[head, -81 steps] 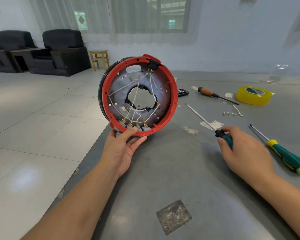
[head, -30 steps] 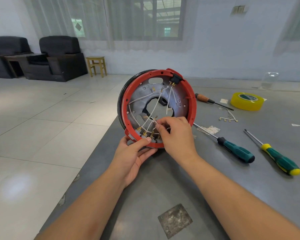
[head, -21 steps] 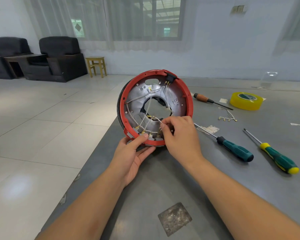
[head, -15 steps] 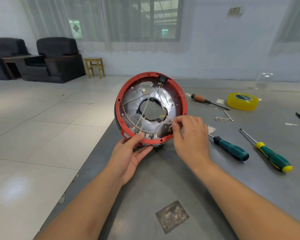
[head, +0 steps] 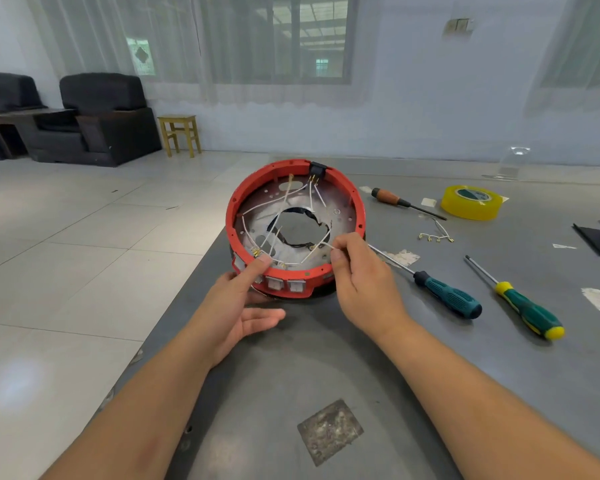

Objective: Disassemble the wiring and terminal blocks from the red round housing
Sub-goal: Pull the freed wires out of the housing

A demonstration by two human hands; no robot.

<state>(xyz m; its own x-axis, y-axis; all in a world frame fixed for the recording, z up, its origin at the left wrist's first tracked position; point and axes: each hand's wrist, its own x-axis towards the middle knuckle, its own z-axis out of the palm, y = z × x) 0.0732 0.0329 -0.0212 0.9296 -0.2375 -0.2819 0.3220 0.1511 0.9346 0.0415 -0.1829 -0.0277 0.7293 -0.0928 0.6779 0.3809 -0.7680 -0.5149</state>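
Here, red housing [head: 357, 209] sits tilted at left edge of worktop [head: 326, 358], open side up. To steady it against pull, left hand [head: 243, 306] clamps near rim, thumb on top. Inside, right hand [head: 361, 278] pinches white wire [head: 317, 249], likely tugging it free. White terminal blocks [head: 274, 282] sit in near wall.

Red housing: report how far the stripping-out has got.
Done: one wire set lies loose on the table. In hand: the right hand pinches a white wire inside the red housing, which the left hand grips by the rim. Left: several wires, the black connector and the rim's terminal blocks.
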